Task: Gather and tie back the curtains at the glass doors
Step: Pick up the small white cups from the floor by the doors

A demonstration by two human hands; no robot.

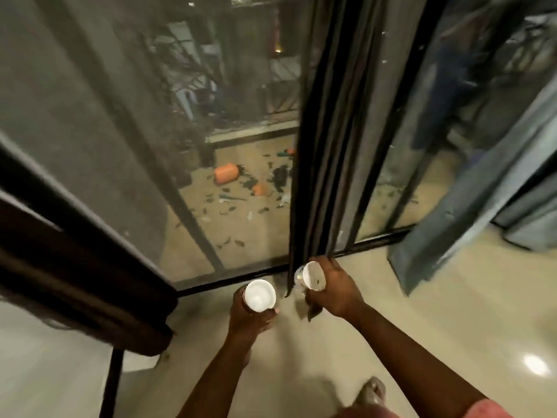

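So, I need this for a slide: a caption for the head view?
Both hands hold white cups, left hand and right hand, at the hem of the gathered dark curtain by the glass doors.

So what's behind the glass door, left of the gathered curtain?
A balcony floor with orange containers, scattered leaves and a railing; the dark curtain hides whatever lies further right.

**Curtains, doors and hands by the threshold**

The gathered curtain [328, 146] hangs in front of the glass doors [229, 176], with another curtain [470, 206] to its right. Just below its hem, the right hand [334, 285] holds a cup [312, 276]; the left hand [253, 312], beside it, holds another cup [259, 295].
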